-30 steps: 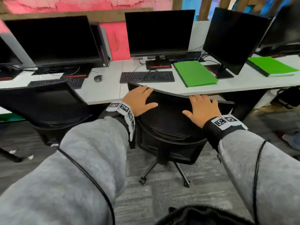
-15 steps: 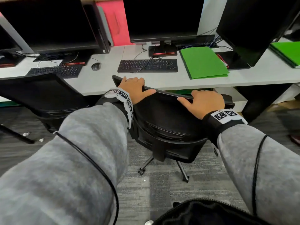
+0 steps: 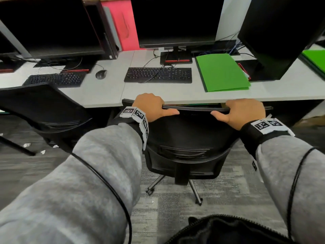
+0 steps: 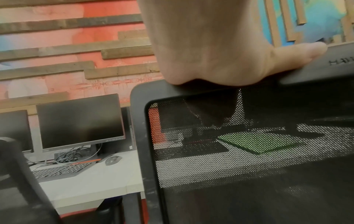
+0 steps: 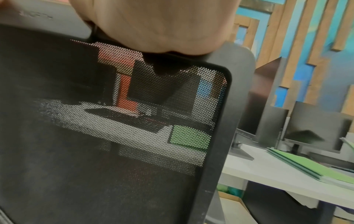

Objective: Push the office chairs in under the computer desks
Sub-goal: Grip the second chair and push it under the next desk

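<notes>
Black mesh-backed office chair [image 3: 189,136] has rolled forward: top rail now at white surface [image 3: 105,95] edge. Left grip [image 3: 151,108], right grip [image 3: 244,111] both clasp that rail. Seat likely under; nearly done here.

right hand [image 5: 157,25] gripping top of chair back [image 5: 95,151], green folders [image 5: 314,168] on desk [image 5: 258,174]

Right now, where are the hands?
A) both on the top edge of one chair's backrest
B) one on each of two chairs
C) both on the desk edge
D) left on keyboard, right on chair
A: the left hand and right hand both curl over the top edge of the same mesh chair.
</notes>
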`<state>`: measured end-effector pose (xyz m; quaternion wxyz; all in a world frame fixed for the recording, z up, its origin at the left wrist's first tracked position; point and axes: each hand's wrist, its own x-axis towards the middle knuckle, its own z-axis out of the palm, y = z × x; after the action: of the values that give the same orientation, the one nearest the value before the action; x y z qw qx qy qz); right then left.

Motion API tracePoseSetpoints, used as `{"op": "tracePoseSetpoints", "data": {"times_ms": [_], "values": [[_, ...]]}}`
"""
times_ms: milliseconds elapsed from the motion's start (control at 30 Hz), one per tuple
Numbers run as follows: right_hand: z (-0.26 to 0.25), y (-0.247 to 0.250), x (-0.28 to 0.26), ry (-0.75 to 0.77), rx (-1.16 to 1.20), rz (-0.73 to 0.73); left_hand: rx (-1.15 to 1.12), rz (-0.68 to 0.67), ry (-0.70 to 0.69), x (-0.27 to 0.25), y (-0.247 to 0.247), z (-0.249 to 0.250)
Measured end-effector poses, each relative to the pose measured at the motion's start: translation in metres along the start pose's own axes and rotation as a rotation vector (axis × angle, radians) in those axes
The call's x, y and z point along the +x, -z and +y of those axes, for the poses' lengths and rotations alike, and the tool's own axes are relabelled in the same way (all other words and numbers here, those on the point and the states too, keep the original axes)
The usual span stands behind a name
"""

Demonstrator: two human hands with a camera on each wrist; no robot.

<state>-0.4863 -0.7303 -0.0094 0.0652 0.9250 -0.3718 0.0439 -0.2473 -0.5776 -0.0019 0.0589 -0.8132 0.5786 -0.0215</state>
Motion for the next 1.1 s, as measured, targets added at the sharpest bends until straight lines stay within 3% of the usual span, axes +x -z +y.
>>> {"op": "tracePoseSetpoints", "data": {"times_ms": [167, 466, 766, 1099], "values": [[0.018, -0.002, 0.032, 0.091, -0.011, -0.041, 0.03, 0.005, 0.094, 0.02, 0.002, 0.009], [0.048, -0.016, 0.107, 0.248, 0.038, 0.011, 0.023, 0.003, 0.198, 0.07, 0.003, 0.018], [0.051, -0.031, 0.174, 0.262, 0.014, 0.042, 0.046, -0.001, 0.217, 0.125, 0.005, -0.006], [0.028, -0.039, 0.202, 0.213, 0.02, 0.057, 0.044, 0.028, 0.166, 0.159, 0.0, -0.05]]}}
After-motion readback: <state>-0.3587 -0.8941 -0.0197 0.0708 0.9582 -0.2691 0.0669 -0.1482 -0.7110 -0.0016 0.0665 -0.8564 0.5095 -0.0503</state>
